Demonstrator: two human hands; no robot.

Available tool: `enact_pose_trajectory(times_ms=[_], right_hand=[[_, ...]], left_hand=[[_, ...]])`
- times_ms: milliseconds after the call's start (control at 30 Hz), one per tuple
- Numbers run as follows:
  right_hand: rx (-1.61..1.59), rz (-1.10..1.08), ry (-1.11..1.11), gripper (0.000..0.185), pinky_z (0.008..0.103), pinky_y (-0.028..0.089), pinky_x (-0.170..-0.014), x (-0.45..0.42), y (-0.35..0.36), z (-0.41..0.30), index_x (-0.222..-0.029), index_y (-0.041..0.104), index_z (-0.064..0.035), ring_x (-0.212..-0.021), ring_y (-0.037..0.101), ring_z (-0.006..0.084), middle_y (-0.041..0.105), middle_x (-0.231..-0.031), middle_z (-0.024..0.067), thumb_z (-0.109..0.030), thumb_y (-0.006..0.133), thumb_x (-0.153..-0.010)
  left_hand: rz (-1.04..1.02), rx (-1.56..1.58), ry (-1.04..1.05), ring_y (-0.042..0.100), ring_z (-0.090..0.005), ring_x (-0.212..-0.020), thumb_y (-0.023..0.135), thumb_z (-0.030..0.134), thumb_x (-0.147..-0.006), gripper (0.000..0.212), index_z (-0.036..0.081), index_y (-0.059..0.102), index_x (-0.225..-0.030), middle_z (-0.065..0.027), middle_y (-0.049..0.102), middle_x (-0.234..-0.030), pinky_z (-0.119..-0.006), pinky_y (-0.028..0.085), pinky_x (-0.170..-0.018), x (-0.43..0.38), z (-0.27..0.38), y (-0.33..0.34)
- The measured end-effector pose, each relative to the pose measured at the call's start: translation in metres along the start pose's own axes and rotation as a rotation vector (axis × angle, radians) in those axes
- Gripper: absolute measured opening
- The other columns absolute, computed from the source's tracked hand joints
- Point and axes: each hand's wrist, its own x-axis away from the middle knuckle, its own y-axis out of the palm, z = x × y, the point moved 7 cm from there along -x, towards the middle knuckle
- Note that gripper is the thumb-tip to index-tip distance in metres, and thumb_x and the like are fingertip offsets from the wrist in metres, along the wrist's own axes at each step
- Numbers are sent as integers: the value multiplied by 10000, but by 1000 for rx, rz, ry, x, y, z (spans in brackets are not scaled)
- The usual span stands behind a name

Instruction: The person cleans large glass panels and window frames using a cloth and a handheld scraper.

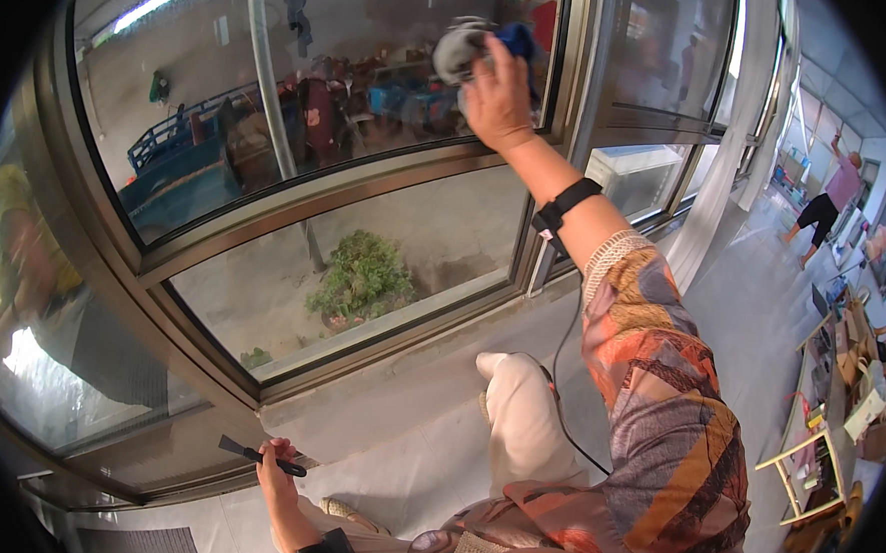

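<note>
My right hand [501, 99] is stretched up to the upper window pane [396, 19], pressing a bunched grey and blue cloth [461, 48] near the pane's right side. Its fingers are spread over the cloth. Low at the left, my left hand [276, 470] grips the black handle of a scraper [283, 463]. The flat scraper blade [233, 446] points left, away from the window glass. A metal frame rail [325, 225] divides the upper pane from the lower window pane [453, 232].
A glazed door panel [101, 349] stands close at my left, with a grey mat [136, 544] on the floor below it. White curtains [719, 171] hang to the right. Farther right are a wooden frame [808, 480], a cluttered table and another person [838, 184] with one arm raised.
</note>
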Motion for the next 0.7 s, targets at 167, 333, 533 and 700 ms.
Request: enact_pose_trajectory(times_ms=[167,333,533,700], right_hand=[[287,-64,200,312,531,385,-923,-28,-7,113,-1097,570,-26,-1083,430,397,394,-1356,92,-225,550,-858],[454,-30,249,346,499,348,-974,-87,-24,127,-1048,598,26,-1130,422,359,414,-1341,145,-215,570,-800],[462,-162,98,264,482,424,-845,-9,-30,103,-953,620,-6,-1073,459,342,458,-1282,109,-205,574,-785],[324,-314,-38,197,442,433,-782,78,-32,79,-844,630,-47,-1034,470,286,520,-1172,45,-203,624,-725]], left_hand=[[-61,-87,-56,592,-149,-777,503,346,-953,293,64,576,-923,-57,632,-881,-261,438,-667,-14,-11,9],[-68,-130,-36,593,-154,-780,497,341,-956,294,59,578,-941,-65,636,-889,-263,441,-654,-20,-10,20],[-116,-207,-47,591,-155,-775,502,324,-955,282,52,578,-952,-68,635,-895,-261,440,-652,-19,-13,33],[-133,-235,-23,590,-155,-768,506,314,-954,273,50,578,-958,-72,630,-902,-260,439,-645,-17,-13,31]])
